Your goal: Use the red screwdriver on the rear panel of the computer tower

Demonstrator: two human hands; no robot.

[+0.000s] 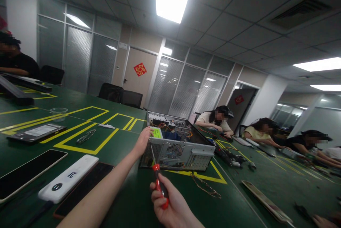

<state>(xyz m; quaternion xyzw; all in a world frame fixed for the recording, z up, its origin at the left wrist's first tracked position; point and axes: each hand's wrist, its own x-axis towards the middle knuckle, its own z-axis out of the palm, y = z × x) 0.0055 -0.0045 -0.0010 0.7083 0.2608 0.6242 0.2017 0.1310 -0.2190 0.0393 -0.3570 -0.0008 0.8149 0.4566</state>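
An open grey computer case (181,150) lies on the green table (128,199), its back panel towards me and coloured cables visible inside. My left hand (142,142) reaches out and grips the case's near left top corner, beside a green label (157,133). My right hand (172,205) is closed on a red-handled screwdriver (157,174). Its shaft points up towards the case's back panel, the tip just short of it or touching; I cannot tell which.
A white power bank (68,178), dark phones (26,173) and a tablet (36,132) lie at left among yellow tape lines. Pliers (86,136) and a clear cup (58,113) sit farther back. Glasses (205,185) and a flat panel (266,201) lie right. Several people work along the right side and at far left.
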